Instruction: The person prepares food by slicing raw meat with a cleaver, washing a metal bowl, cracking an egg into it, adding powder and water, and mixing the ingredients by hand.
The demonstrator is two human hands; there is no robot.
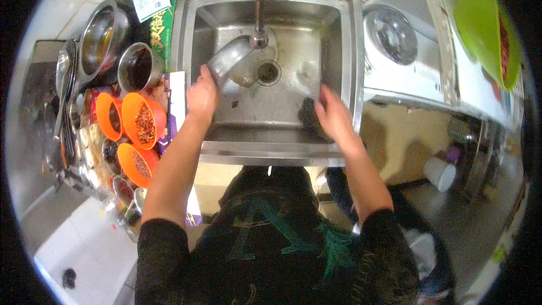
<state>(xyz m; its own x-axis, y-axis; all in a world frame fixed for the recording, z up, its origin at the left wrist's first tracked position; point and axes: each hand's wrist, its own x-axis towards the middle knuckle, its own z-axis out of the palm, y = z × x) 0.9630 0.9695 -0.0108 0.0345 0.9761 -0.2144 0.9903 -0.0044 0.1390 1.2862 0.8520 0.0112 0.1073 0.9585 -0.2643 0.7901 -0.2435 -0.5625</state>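
My left hand (204, 96) grips the near end of a metal vessel (232, 57), seen edge-on and tilted, inside the stainless steel sink (271, 147). The vessel's far end lies beside the mouth of the faucet (259, 21), which hangs over the basin. Just right of the vessel is the round drain (268, 73). A small dark scrap (234, 104) lies on the basin floor. Over the basin's right side is my right hand (333, 114), slightly blurred, with its thumb and fingers apart and nothing seen in it. A dark shadow falls on the basin beside it.
Left of the sink stand orange bowls of dried seasoning (145, 127), a steel pot (135, 67) and a large metal bowl (98, 42). At right are a metal bowl (391, 34) on a white surface and a green bowl (478, 29). A white bucket (440, 173) lies lower right.
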